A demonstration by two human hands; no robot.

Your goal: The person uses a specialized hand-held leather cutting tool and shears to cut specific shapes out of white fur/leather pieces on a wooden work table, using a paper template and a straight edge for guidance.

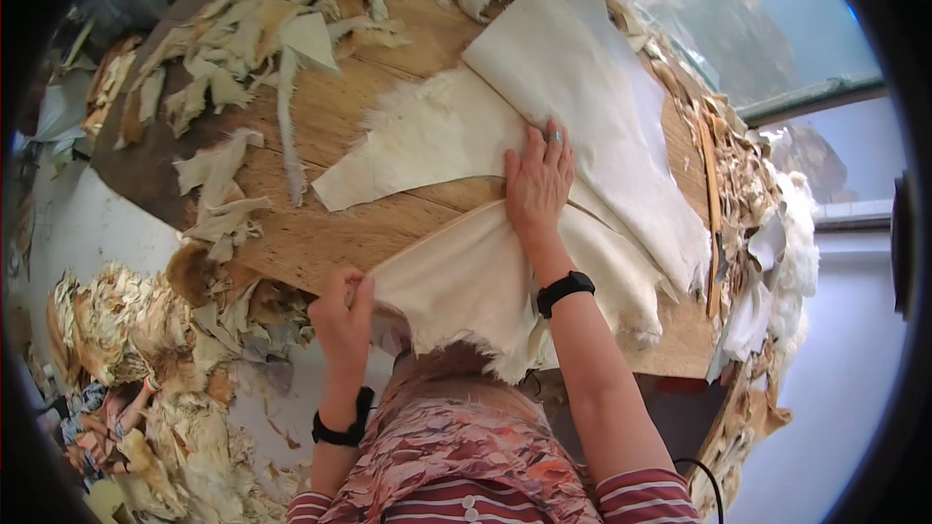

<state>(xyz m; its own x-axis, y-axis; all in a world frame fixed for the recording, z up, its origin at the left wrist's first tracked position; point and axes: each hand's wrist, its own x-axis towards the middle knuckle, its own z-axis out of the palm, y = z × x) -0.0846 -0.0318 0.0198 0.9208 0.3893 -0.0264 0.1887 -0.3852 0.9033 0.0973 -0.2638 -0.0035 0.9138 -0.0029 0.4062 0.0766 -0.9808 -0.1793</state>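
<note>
A cream fur hide (451, 277), skin side up with shaggy fur along its edge, lies over the near edge of the wooden table. My left hand (342, 309) is closed on its left edge, fingers pinched together. My right hand (540, 180), with a ring and a black wristband, lies flat with fingers stretched out, pressing where the hide pieces meet. Beyond it is another pale hide piece (437, 136) with a furry far edge. A large white hide sheet (582, 87) lies to the right, partly over that piece. What lies under my palm is hidden.
Hide scraps (218, 68) cover the table's (388, 53) far left. Bundled hides (116, 325) are piled at the lower left, near a person's arm (131, 412). More scraps (762, 223) line the right side by the window (815, 102). A thin wooden strip (712, 204) lies there.
</note>
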